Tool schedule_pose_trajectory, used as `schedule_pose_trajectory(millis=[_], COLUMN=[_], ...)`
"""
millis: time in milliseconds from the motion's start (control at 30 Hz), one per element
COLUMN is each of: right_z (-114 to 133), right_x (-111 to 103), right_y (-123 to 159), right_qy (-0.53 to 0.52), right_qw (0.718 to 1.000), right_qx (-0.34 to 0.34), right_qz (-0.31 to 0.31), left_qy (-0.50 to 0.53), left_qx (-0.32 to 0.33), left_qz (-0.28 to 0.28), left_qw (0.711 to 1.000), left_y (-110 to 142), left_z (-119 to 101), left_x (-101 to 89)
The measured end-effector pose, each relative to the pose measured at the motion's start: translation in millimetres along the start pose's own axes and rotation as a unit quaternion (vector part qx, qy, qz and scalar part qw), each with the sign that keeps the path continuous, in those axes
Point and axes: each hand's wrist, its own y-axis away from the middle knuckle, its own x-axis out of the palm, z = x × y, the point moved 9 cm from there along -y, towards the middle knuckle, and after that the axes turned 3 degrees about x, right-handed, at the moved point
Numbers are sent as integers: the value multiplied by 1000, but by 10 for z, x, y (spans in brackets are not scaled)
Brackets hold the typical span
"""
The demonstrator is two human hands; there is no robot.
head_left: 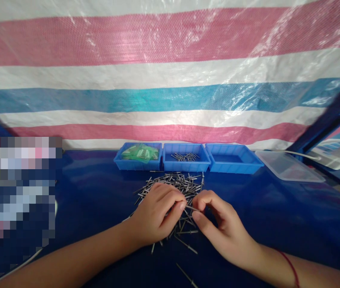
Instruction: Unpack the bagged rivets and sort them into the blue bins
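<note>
My left hand (160,212) is closed over the pile, its thumb and forefinger pinching a thin metal blind rivet (191,207). The rivet points to the right. Its far end lies between the curled finger and thumb tips of my right hand (218,224), which touch it loosely. Under and behind both hands spreads a heap of blind rivets (184,182), partly hidden by my left hand. Several stray ones lie nearer to me, among them a single rivet (187,275) at the bottom edge of the view.
Behind the heap stand three blue bins in a row: a left bin (136,165) with green plastic packets (141,153), a middle bin (186,166) with some rivets, and a bare right bin (232,167). A clear plastic lid (290,166) lies right on the blue table (278,216). Striped sheeting (170,96) hangs behind.
</note>
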Motion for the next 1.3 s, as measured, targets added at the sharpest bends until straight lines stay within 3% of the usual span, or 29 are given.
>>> schedule_pose_trajectory(millis=[100, 167, 267, 367, 533, 700, 833, 1000, 1167, 1300], right_z=[-47, -73, -123, -154, -88, -82, -81, -36, -21, 7], right_x=[-19, -82, -162, -148, -115, -36, -33, 36, 225, 234], right_y=[-19, -30, -39, -57, -84, -109, -130, -171, -186, -206], right_qy=[22, 17, 4, 14, 97, 241, 304, 337, 348, 352], right_qw=[1000, 999, 996, 996, 993, 970, 949, 934, 920, 919], right_qx=[11, 13, 23, 35, 6, -40, -69, -97, -129, -133], right_qz=[-3, -37, -86, -83, -61, 17, 43, 62, 128, 116], left_qy=[-13, -18, -46, -147, -284, -259, -111, -41, -37, -33], left_qx=[-6, -38, -94, -107, -85, -18, -23, -56, -69, -76], left_qz=[4, 0, -52, -103, -24, -39, -27, -19, -28, -3], left_qw=[1000, 999, 993, 978, 955, 965, 993, 997, 997, 997], left_y=[-81, -180, -366, -506, -509, -429, -258, 33, 45, 31], left_z=[12, 105, 336, 557, 824, 559, 339, 288, 343, 373], left_x=[-47, -94, -236, -332, -145, -222, -224, -174, -173, -102])
